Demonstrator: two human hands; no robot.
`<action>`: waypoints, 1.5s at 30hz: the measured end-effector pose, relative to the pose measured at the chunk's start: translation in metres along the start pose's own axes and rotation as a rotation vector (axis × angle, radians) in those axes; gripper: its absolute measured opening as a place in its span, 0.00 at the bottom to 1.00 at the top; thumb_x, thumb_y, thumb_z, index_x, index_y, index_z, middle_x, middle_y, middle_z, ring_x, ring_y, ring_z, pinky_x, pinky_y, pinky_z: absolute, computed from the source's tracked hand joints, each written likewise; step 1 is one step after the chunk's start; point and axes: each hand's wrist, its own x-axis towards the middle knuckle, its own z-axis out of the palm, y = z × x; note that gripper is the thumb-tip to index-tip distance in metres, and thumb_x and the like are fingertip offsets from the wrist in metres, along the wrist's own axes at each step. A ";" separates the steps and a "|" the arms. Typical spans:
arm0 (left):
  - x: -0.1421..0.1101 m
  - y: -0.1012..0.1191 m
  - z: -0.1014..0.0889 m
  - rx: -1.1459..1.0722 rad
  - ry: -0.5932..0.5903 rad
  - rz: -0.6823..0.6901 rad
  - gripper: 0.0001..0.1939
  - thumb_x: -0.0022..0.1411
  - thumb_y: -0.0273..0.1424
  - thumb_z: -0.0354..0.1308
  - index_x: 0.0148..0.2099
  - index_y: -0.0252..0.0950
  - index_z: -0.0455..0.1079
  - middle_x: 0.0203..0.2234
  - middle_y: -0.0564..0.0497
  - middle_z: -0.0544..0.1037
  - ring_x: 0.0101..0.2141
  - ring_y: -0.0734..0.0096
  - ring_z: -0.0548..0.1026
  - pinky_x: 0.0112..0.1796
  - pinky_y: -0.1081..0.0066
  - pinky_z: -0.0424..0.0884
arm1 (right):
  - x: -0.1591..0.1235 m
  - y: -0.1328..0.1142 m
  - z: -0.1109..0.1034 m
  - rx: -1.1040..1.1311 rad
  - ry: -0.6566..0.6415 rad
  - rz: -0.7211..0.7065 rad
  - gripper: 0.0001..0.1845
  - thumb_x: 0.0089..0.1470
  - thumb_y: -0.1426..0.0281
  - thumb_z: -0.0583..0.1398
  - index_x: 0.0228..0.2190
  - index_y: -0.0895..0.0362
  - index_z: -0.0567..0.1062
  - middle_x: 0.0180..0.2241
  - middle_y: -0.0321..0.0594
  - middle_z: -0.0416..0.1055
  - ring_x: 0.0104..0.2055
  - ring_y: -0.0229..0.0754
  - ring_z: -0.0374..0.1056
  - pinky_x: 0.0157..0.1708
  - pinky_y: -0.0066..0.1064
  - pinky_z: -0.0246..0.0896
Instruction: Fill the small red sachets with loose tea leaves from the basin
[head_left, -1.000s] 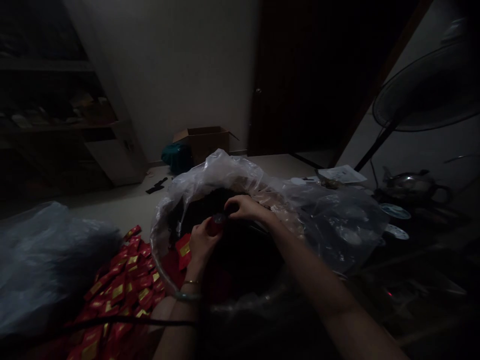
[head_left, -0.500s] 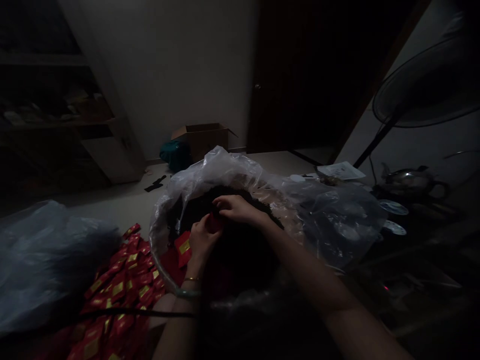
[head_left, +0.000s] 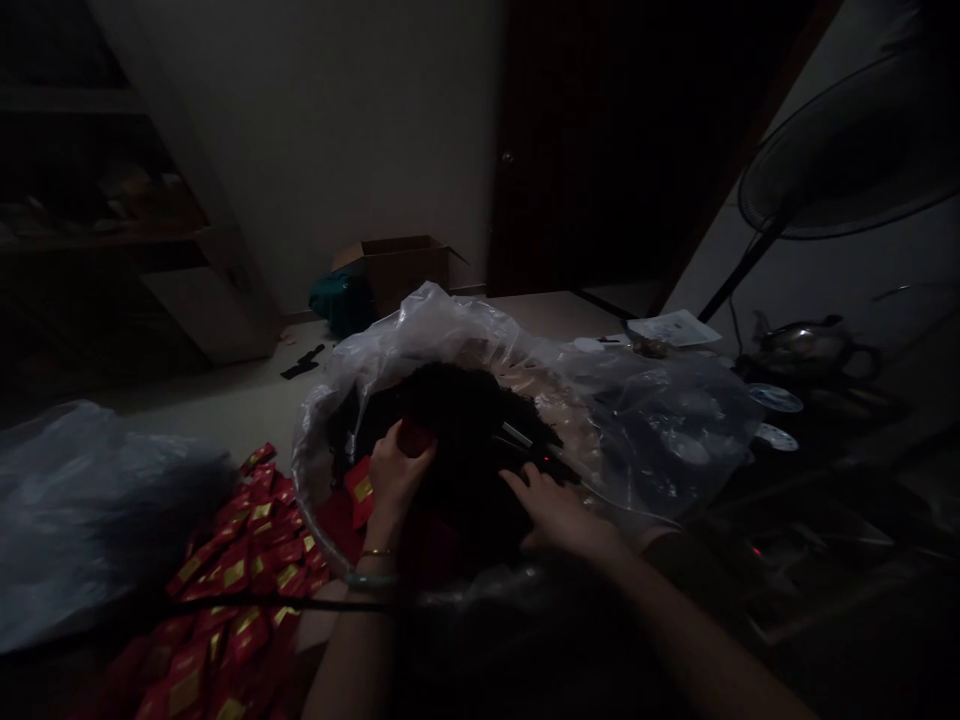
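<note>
My left hand is closed around a small red packet above a plastic-lined tub. Another red packet with a gold label lies beside that wrist. Dark loose material, which looks like tea leaves, fills the tub inside its clear plastic liner. My right hand has its fingers apart and empty, low over the tub's right side. Just beyond its fingertips is a black device with a silver strip and a small red light; its kind is hard to make out in the dark.
Many gold-labelled red packets are heaped at left beside a big clear plastic bag. A cardboard box and a teal bag stand by the wall. At right are a kettle and a standing fan.
My right hand has left the red packet and moved down to the right, its fingers spreading. The black device now shows beside it. My left hand still holds the packet.
</note>
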 end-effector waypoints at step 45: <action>-0.004 0.000 0.011 -0.166 -0.146 0.154 0.29 0.44 0.30 0.67 0.51 0.36 0.67 0.45 0.43 0.76 0.44 0.56 0.73 0.46 0.60 0.67 | 0.075 -0.080 -0.060 0.198 0.359 -0.348 0.28 0.49 0.75 0.60 0.54 0.59 0.67 0.45 0.49 0.75 0.46 0.50 0.70 0.50 0.42 0.57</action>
